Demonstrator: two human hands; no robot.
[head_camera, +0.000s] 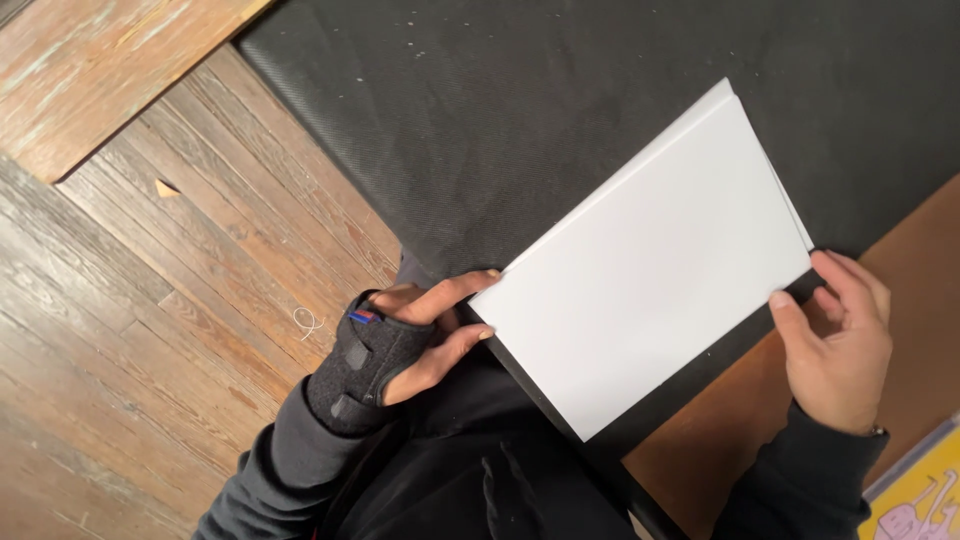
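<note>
Basically: a folded white sheet of paper (650, 270) lies on a black textured mat (480, 110), two layers visible, their far edges slightly offset at the far right corner. Left hand (425, 335) — in a dark wrist brace with a strap (360, 370) — has thumb and fingers half-curled, pinching the near-left corner of the paper. Right hand (835, 340) is loosely curled, thumb tip pressing down on the paper's right corner, fingers tucked behind that edge.

My read on the step: aligning the two layers and setting a fold. To do it well — keep the left pinch fixed as the reference corner, nudge the top layer with the right thumb until the far edges sit flush, only then press along the fold. The mat looks grippy, so I'd guess the lower layer stays put; lifting the top layer slightly beats dragging it.

Hard to make out:
- can't tell where the crease runs; the near edge hangs off the mat's edge over dark clothing
- right fingertips hidden behind the paper edge
- brown board (900, 300) under the right hand is cut off by the frame, as is a yellow printed sheet with a pink figure (920, 500) at the near right corner
- a small white loop (308, 322) on the worn wooden plank floor (150, 300) — string or wire, unclear
</note>
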